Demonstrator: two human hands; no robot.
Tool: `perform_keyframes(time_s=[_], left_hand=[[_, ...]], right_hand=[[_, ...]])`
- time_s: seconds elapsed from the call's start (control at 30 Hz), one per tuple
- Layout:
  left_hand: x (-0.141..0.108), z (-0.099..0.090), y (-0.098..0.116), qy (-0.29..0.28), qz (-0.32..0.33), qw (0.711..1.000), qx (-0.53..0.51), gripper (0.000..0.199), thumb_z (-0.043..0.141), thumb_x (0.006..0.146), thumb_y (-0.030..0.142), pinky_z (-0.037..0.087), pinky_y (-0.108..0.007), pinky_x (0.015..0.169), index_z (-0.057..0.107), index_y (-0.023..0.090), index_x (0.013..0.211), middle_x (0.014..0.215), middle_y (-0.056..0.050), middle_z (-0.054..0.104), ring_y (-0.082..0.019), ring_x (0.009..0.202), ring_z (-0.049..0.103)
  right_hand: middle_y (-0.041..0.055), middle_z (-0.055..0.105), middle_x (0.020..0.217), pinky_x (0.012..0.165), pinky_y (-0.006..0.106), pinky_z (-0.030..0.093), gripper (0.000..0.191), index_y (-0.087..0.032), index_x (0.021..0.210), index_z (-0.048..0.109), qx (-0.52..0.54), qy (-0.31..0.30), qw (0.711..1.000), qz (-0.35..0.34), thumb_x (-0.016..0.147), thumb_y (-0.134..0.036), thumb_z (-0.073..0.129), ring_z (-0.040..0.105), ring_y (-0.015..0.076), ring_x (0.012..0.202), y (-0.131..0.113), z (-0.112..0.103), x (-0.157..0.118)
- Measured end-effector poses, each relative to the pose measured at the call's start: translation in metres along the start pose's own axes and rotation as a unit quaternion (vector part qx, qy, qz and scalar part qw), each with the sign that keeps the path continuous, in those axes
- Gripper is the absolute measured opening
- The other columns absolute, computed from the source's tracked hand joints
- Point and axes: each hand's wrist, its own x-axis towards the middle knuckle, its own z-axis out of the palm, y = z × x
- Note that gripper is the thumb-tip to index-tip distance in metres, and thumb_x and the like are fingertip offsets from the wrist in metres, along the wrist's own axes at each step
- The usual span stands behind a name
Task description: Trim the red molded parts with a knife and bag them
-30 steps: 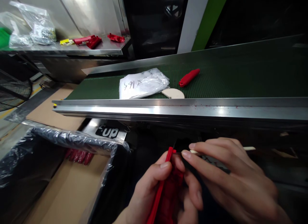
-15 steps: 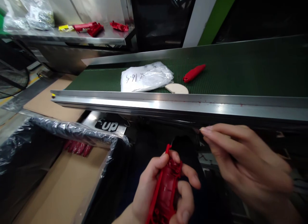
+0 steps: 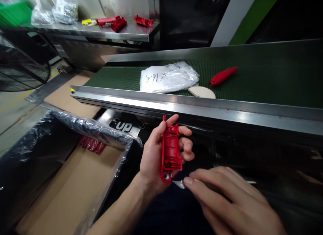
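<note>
In the head view my left hand (image 3: 151,157) holds a red plastic housing half (image 3: 172,147), its hollow ribbed inside facing up. My thumb presses its left edge near the top, and the other fingers curl behind it with their tips showing at the right. A round metal insert (image 3: 166,176) sits in the eyelet at the lower end. Closed around a small knife, my right hand (image 3: 234,201) is just right of that end. The thin pointed knife blade (image 3: 178,184) reaches close to the eyelet; whether it touches I cannot tell. Most of the handle is hidden by my fingers.
A green conveyor belt (image 3: 272,73) with a metal rail carries a white plastic packet (image 3: 166,78), a beige disc piece (image 3: 202,92) and a red part (image 3: 223,76). At left stands a plastic-lined box (image 3: 126,144) holding wrapped red pieces (image 3: 93,144). Red parts (image 3: 143,21) lie on the back shelf.
My left hand has raised the housing half and turned its lower end into view. My right hand has come down and left towards it, and the knife now shows in its grip.
</note>
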Motion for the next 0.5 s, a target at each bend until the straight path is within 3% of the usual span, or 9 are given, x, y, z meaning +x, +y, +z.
perform_keyframes(time_s=[0.13, 0.23, 0.37, 0.4, 0.5], left_hand=[[0.003, -0.002, 0.002, 0.002, 0.011, 1.0, 0.005, 0.034, 0.036, 0.1, 0.035, 0.042, -0.023, 0.053, 0.051, 0.016, 0.125, 0.091, -0.007, 0.058, -0.014, 0.063, 0.052], [0.003, -0.005, 0.006, 0.036, 0.03, 0.999, 0.016, 0.034, 0.041, 0.098, 0.032, 0.042, -0.023, 0.053, 0.052, 0.018, 0.128, 0.091, -0.007, 0.058, -0.013, 0.063, 0.051], [-0.002, -0.012, 0.013, 0.092, 0.04, 0.994, 0.048, 0.035, 0.048, 0.095, 0.03, 0.042, -0.023, 0.053, 0.055, 0.02, 0.127, 0.09, -0.006, 0.057, -0.013, 0.063, 0.049], [-0.003, -0.014, 0.014, 0.102, 0.041, 0.992, 0.059, 0.035, 0.05, 0.093, 0.03, 0.043, -0.023, 0.053, 0.055, 0.02, 0.126, 0.09, -0.006, 0.057, -0.013, 0.064, 0.049], [-0.007, -0.025, 0.012, 0.131, 0.032, 0.986, 0.099, 0.036, 0.056, 0.091, 0.031, 0.045, -0.024, 0.055, 0.054, 0.022, 0.126, 0.091, -0.005, 0.058, -0.013, 0.066, 0.05]], right_hand=[[0.0076, 0.07, 0.1, 0.068, 0.032, 0.049, 0.035, -0.017, 0.114, 0.064, -0.021, -0.015, 1.0, -0.014, 0.085, -0.004, 0.052, 0.063, 0.0179, 0.082, 0.001, 0.001, 0.001], [0.007, 0.068, 0.109, 0.079, 0.032, 0.049, 0.04, -0.019, 0.123, 0.06, -0.079, -0.018, 0.997, -0.012, 0.086, -0.005, 0.053, 0.063, 0.0181, 0.095, 0.024, -0.017, 0.005], [0.0031, 0.067, 0.116, 0.09, 0.036, 0.045, 0.032, -0.025, 0.122, 0.061, -0.253, 0.072, 0.961, 0.081, 0.092, -0.016, 0.053, 0.063, 0.0195, 0.103, 0.1, -0.068, 0.025], [0.0014, 0.068, 0.115, 0.086, 0.035, 0.047, 0.026, -0.026, 0.118, 0.062, -0.294, 0.07, 0.945, 0.126, 0.095, -0.022, 0.051, 0.064, 0.0201, 0.102, 0.123, -0.083, 0.033], [-0.0001, 0.072, 0.104, 0.065, 0.032, 0.046, 0.023, -0.027, 0.108, 0.068, -0.333, -0.005, 0.929, 0.163, 0.094, -0.027, 0.05, 0.068, 0.0219, 0.086, 0.181, -0.113, 0.057]])
